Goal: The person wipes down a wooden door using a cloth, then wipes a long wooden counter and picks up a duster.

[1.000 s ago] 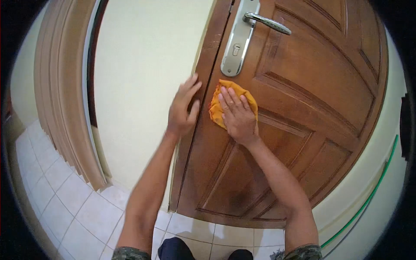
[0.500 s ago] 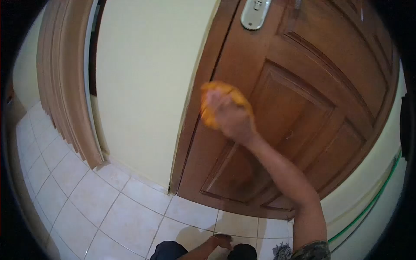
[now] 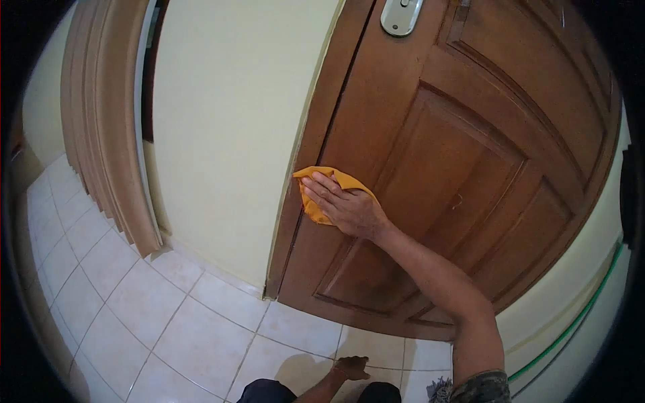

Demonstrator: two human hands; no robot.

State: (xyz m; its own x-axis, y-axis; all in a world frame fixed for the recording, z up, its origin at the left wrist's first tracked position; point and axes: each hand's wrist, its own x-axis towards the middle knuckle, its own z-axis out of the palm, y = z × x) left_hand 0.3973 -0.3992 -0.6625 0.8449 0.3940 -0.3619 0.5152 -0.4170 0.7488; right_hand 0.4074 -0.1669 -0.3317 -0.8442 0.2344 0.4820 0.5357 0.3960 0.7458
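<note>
Laid out flat, the right hand (image 3: 353, 211) presses an orange cloth (image 3: 347, 180), its length slanting from the door (image 3: 376, 134) onto the frame (image 3: 327, 101); the left hand (image 3: 351, 367), its grip unclear, is farther off, near the knees (image 3: 265, 391).

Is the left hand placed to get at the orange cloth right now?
Probably not without being raised: the left hand is low near the knees, and the right hand covers much of the cloth.

Dim indoor light, soft shadow (image 3: 301, 366) on the floor tiles (image 3: 201, 346), fisheye curve bending the door (image 3: 463, 174), blackened corners
</note>
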